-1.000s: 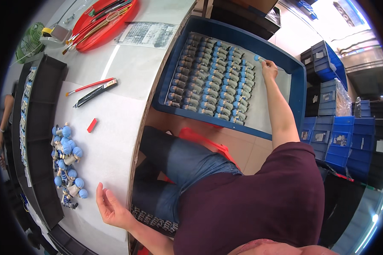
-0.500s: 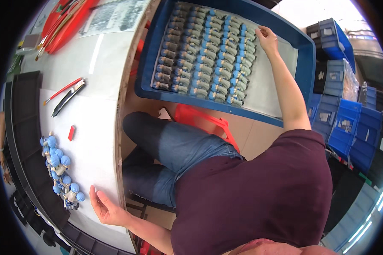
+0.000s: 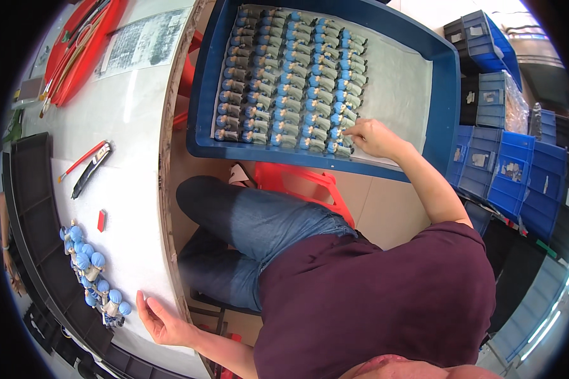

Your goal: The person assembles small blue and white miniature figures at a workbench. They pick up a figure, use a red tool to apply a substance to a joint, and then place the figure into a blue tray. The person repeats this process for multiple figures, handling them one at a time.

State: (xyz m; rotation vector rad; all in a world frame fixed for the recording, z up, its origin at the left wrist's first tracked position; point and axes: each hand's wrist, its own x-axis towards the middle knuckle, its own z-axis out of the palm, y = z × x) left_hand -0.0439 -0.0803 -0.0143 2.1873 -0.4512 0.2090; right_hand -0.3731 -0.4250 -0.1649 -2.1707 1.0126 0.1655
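Observation:
Columns of small painted figurines (image 3: 291, 82) with blue heads and pale grey bodies lie on white paper in a blue tray (image 3: 446, 107). My right hand (image 3: 376, 138) is over the tray, at the near end of the rightmost column. Its index finger reaches out to the figurines there, and the other fingers are partly hidden. I see no figurine lifted in it. My left hand (image 3: 161, 323) hovers at the near edge of the white worktable, fingers apart and holding nothing. Just left of it is a cluster of blue-headed figurines (image 3: 95, 268).
On the worktable (image 3: 133, 189) lie a small red block (image 3: 102, 220), a red-handled brush (image 3: 82, 161) and a black tool (image 3: 92, 170). A red tray (image 3: 85, 57) holds brushes. Black trays (image 3: 35, 189) line the far-left edge. Blue crates (image 3: 512, 170) are stacked at right.
My right hand has moved from the far end of the rightmost figurine column to its near end. My left hand stays almost in place, and the view has shifted slightly.

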